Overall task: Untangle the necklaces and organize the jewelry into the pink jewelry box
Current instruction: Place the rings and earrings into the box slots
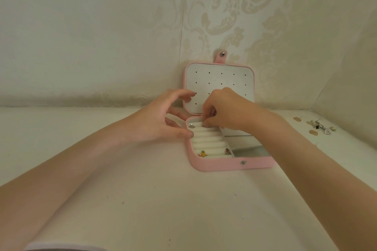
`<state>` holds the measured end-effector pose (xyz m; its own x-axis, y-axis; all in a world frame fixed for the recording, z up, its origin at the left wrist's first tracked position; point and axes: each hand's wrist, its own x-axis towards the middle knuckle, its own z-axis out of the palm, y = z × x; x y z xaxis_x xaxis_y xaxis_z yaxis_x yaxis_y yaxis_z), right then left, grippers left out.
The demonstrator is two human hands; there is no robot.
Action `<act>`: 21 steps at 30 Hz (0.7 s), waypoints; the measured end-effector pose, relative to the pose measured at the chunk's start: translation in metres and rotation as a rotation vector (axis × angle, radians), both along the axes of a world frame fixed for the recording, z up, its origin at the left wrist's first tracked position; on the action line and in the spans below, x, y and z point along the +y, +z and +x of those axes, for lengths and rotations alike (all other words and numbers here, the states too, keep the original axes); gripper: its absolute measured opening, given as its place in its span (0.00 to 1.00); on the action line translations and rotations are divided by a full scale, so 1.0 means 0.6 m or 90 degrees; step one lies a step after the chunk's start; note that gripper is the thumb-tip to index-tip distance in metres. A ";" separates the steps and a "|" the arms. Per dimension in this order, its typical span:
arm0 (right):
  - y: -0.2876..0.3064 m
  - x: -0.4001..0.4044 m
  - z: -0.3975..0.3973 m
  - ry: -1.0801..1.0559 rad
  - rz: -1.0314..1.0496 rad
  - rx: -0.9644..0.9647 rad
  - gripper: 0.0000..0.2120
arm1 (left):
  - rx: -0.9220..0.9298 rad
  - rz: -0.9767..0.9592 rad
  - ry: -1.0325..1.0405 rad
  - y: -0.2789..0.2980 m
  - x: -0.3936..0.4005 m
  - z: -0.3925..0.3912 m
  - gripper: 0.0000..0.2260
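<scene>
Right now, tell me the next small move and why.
Probably press the piece down: the right hand has its fingertips curled at the far ring rolls of the pink jewelry box, while the left hand steadies its rim. What it pinches is hidden.

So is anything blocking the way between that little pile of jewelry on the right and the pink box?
Only the person's own right forearm, which lies across the table between the loose pieces and the open pink jewelry box. Otherwise nothing visible stands there; the lid is up and the compartments are open.
</scene>
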<state>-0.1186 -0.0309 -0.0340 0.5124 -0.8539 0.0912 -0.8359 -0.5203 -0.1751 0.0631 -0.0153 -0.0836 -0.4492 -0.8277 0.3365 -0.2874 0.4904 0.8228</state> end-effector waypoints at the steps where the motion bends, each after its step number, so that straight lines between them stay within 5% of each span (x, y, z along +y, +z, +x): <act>1: 0.001 0.001 -0.004 -0.003 0.028 -0.022 0.03 | -0.001 0.002 0.001 0.000 -0.001 0.000 0.34; 9: 0.033 0.019 -0.039 -0.035 0.066 -0.132 0.05 | -0.023 0.001 -0.015 -0.006 -0.004 -0.002 0.31; 15: 0.061 0.070 -0.049 -0.018 0.290 0.030 0.02 | -0.190 -0.254 0.097 -0.010 0.005 -0.018 0.19; 21: 0.038 0.091 -0.041 -0.071 0.209 0.060 0.03 | -0.260 -0.266 0.053 -0.021 0.008 -0.046 0.26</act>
<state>-0.1435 0.0239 -0.0112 0.4081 -0.8807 -0.2406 -0.9045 -0.3544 -0.2371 0.0357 -0.0105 -0.0964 -0.5507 -0.6996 0.4552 -0.5914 0.7119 0.3787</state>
